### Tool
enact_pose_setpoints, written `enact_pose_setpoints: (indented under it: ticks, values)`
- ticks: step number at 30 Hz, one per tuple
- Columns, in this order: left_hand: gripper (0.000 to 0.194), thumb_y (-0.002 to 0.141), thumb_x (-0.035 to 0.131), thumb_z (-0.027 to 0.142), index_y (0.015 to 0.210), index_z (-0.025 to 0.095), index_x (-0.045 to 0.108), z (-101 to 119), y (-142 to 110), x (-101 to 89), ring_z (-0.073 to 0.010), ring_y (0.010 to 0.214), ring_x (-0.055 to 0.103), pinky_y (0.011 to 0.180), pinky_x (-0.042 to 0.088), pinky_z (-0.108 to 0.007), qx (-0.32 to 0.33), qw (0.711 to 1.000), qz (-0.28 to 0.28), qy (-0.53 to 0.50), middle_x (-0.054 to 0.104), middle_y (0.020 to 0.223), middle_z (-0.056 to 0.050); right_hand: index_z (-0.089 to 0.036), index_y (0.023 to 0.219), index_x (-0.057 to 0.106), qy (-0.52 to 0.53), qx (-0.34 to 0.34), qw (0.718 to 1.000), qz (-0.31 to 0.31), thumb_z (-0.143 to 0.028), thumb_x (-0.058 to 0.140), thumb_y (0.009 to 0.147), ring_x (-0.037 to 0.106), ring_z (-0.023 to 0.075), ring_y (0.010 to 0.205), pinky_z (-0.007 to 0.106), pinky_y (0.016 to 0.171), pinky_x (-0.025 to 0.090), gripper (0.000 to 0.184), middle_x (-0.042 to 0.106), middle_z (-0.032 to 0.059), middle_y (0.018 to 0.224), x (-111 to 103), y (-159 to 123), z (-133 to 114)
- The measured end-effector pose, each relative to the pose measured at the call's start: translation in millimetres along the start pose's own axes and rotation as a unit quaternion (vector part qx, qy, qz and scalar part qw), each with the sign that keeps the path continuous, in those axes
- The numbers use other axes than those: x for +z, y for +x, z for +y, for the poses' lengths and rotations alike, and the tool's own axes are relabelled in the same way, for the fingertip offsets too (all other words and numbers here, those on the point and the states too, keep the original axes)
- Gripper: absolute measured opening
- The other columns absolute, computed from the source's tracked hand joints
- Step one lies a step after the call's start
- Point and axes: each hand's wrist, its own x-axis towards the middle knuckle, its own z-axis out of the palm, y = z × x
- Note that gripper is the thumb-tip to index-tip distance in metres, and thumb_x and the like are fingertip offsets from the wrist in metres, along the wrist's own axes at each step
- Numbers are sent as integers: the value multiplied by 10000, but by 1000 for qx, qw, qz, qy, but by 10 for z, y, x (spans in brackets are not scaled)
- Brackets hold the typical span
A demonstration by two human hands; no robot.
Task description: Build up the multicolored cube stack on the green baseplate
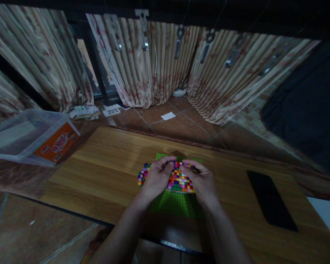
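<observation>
A green studded baseplate [173,203] lies on the wooden table [104,172]. On it sits a slab of small multicoloured bricks [179,179]. My left hand [157,176] rests on the slab's left part, fingers curled over its far edge. My right hand [200,179] covers the slab's right side, fingers bent and pressed at the same far edge. The two sets of fingertips almost meet at the top middle of the slab. A loose cluster of coloured bricks [143,174] shows just left of my left hand.
A black flat phone-like object [271,200] lies on the table's right part. At the left stands a clear plastic bin [22,134] with an orange packet [56,143]. Striped curtains [143,62], papers [84,111] and a tiled floor lie beyond.
</observation>
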Motion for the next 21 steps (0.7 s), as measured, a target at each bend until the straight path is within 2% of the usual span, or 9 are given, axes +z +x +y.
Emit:
enact_pose_setpoints:
  ticks: [3, 8, 12, 21]
  values:
    - [220, 829, 561, 245, 974, 175, 711, -20, 0, 5, -179, 915, 633, 845, 481, -297, 1, 1000, -3, -5, 717, 943, -41, -210, 834, 746, 33, 34, 999, -6, -392, 852, 507, 639, 173, 591, 320, 565, 546, 389, 712, 13, 701, 7, 3, -9]
    - [262, 833, 561, 260, 1043, 172, 690, -42, -4, 16, -161, 858, 629, 778, 487, -273, -5, 1000, -18, -13, 714, 960, -38, -213, 818, 756, 45, 55, 997, -18, -371, 859, 501, 650, 177, 595, 312, 561, 538, 369, 728, 16, 706, -12, 32, 10]
    - [244, 830, 553, 223, 1019, 166, 696, -25, -12, 23, -157, 852, 628, 775, 482, -263, -8, 1000, -13, -15, 715, 950, -37, -215, 777, 759, 53, 69, 996, -16, -350, 867, 479, 644, 171, 571, 306, 566, 524, 345, 727, 8, 671, -4, 43, 1]
    - [238, 825, 562, 232, 1014, 163, 690, -23, -28, 35, -162, 870, 638, 801, 487, -275, -2, 1000, -4, -20, 719, 964, -44, -215, 790, 759, 67, 62, 996, -22, -358, 865, 494, 650, 167, 597, 314, 611, 531, 346, 731, 4, 702, 9, 18, 7]
